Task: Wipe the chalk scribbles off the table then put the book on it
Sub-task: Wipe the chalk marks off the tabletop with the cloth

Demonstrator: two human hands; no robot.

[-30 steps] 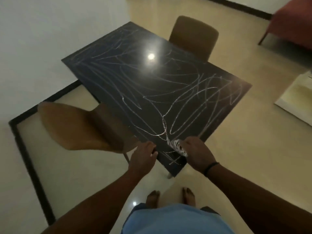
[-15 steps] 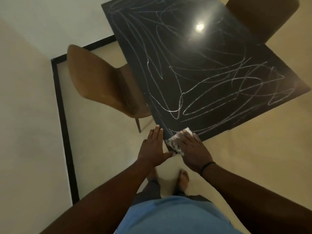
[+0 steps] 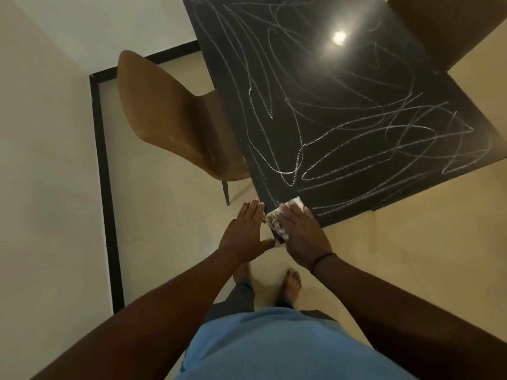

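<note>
A black table (image 3: 343, 86) is covered in white chalk scribbles (image 3: 356, 149) over most of its top. At its near corner lies a small white cloth (image 3: 277, 223). My right hand (image 3: 301, 231) presses flat on the cloth with straight fingers. My left hand (image 3: 244, 231) lies beside it with fingers straight, its fingertips at the table's near left edge. No book shows in this view.
A brown chair (image 3: 170, 116) stands at the table's left side, its seat tucked under the edge. A second brown chair (image 3: 439, 26) is at the far right. A wall (image 3: 41, 160) with a dark skirting runs along the left. My bare feet (image 3: 293, 283) stand on the tiled floor.
The view has tilted down and closer to the table corner. My left hand went from gripping the table edge to lying flat. My right hand flattened on the cloth at the corner.
</note>
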